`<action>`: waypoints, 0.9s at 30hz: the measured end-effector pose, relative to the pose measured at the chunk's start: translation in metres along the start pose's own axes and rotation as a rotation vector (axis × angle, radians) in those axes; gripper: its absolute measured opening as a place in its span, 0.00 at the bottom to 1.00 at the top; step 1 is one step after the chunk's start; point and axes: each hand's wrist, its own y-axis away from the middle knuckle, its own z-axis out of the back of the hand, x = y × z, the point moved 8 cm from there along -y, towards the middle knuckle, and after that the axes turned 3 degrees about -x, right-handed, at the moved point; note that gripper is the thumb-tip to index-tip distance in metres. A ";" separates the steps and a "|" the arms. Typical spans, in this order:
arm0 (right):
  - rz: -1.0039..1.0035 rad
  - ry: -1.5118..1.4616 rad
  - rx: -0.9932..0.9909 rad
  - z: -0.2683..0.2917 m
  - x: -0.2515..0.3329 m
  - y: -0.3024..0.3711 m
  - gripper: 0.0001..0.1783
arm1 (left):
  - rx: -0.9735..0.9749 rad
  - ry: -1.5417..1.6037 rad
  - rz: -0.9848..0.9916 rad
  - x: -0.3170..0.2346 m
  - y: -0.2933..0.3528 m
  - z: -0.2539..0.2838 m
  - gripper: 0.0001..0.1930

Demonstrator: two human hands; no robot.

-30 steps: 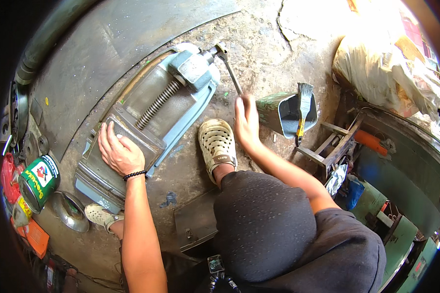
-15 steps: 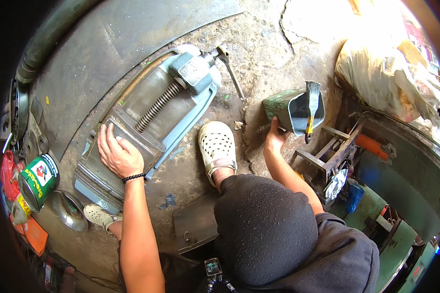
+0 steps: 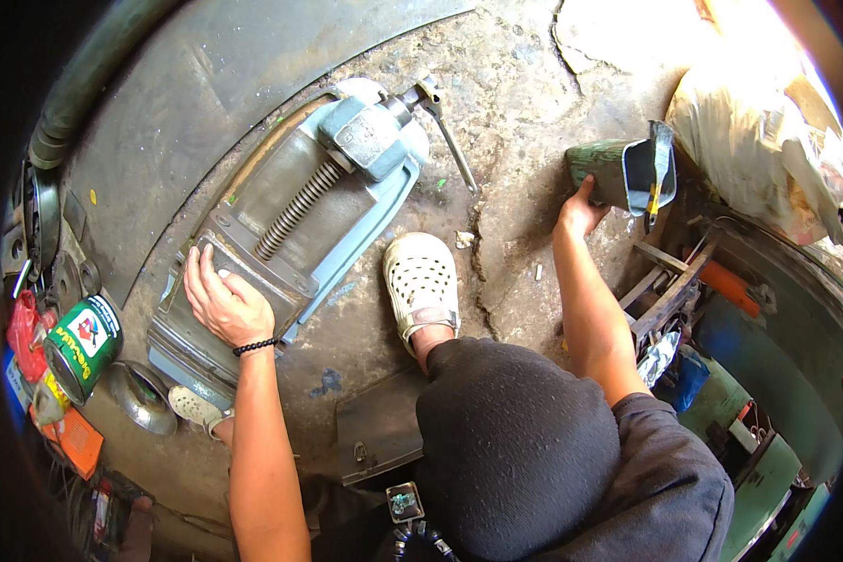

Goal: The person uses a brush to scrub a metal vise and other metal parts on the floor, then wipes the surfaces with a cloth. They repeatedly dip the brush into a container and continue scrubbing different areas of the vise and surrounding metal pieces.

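My left hand (image 3: 229,307) lies flat, fingers stretched out, on the grey metal top of a large blue-grey machine vise (image 3: 370,140). The vise lies on the floor, its threaded screw (image 3: 300,211) bare along the middle and a crank handle (image 3: 455,155) at its far end. Out to the right, my right hand (image 3: 583,214) grips a tilted, square-mouthed green container (image 3: 595,161) from its near side. A paintbrush (image 3: 661,159) with grey-blue bristles and a yellow-black handle sits at the container's mouth. What is inside the container is hidden.
A sheet of metal (image 3: 206,103) covers the far left floor. A green can (image 3: 84,347) and a shiny metal ring (image 3: 140,398) stand left of the vise. A small metal frame (image 3: 670,286) and a pale plastic-wrapped bundle (image 3: 754,140) are at right. My pale clog (image 3: 421,281) rests beside the vise.
My right hand has carried the container and brush farther right and away from me. The left hand stays on the vise.
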 end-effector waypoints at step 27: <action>0.706 0.776 1.255 -0.101 0.212 0.166 0.25 | 0.072 -0.007 0.100 0.008 0.002 -0.001 0.22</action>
